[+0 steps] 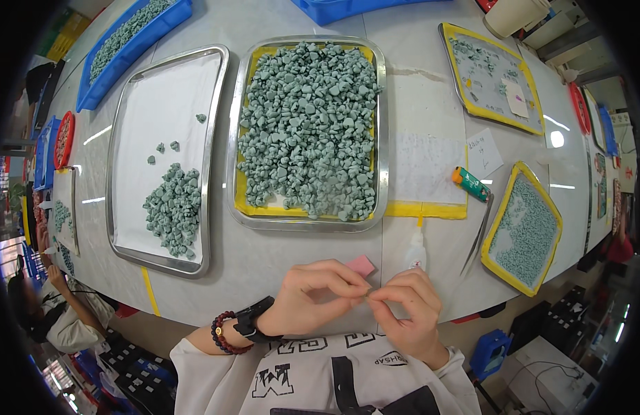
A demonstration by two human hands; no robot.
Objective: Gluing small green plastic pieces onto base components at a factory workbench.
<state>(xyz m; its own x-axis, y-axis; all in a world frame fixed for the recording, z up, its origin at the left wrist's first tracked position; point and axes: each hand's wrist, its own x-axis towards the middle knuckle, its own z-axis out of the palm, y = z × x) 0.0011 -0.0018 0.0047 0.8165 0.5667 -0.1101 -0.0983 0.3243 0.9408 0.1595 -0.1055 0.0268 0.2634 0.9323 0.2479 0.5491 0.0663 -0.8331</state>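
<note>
Above the table's near edge, my left hand (312,296) and my right hand (408,301) meet fingertip to fingertip. Both are closed in a pinch around something tiny, mostly hidden by the fingers and too small to name. Just beyond the left fingertips lies a pink pad (361,265). Behind my right hand is a white squeeze bottle (416,250) with a yellow nozzle. Farther off, a metal tray (303,225) is heaped with small grey-green pieces (309,124) that look like stones. A second metal tray (164,90), white-lined, carries a smaller pile (173,211) of them.
Tweezers (477,238) lie beside a green, orange-ended tool (472,184) at the right. Two yellow-rimmed trays (519,287) (496,113) hold more small pieces. A blue bin (92,93) stands far left. A person's arm (78,304) reaches in at the left edge.
</note>
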